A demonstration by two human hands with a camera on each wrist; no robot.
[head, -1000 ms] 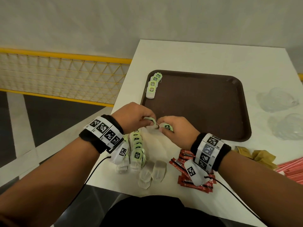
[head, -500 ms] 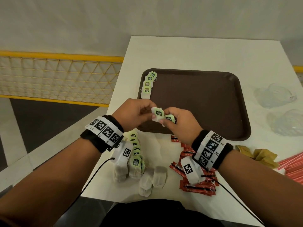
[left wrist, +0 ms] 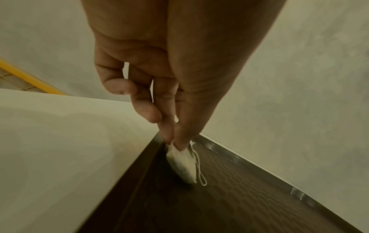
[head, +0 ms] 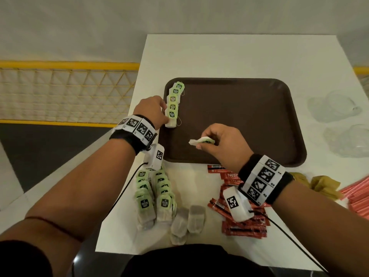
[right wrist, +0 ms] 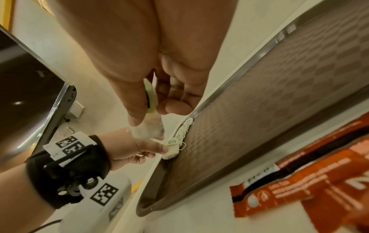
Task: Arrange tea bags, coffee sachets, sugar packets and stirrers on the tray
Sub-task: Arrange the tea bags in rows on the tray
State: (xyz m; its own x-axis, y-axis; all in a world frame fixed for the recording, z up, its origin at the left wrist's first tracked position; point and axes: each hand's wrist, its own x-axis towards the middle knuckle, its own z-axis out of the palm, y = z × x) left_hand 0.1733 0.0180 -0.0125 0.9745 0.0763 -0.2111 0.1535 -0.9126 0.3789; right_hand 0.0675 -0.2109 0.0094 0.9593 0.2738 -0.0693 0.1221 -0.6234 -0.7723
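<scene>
A brown tray (head: 249, 116) lies on the white table (head: 219, 54). Along its left edge runs a row of green-tagged tea bags (head: 175, 96). My left hand (head: 154, 112) pinches the nearest tea bag (head: 172, 117) of that row between thumb and fingertips (left wrist: 175, 138), the bag (left wrist: 183, 164) resting on the tray floor. My right hand (head: 217, 144) hovers over the tray's near part and pinches another tea bag (head: 200, 141) (right wrist: 148, 126). A pile of tea bags (head: 154, 194) sits on the table in front of the tray.
Red coffee sachets (head: 239, 216) lie right of the tea bag pile, two untagged tea bags (head: 187, 220) between them. Brown packets (head: 317, 182) and red stirrers (head: 357, 196) are at the right edge. Clear plastic bags (head: 339, 124) lie right of the tray.
The hands have parted: my left hand carried one tea bag to the row at the tray's left edge, and my right hand kept the other and moved over the tray.
</scene>
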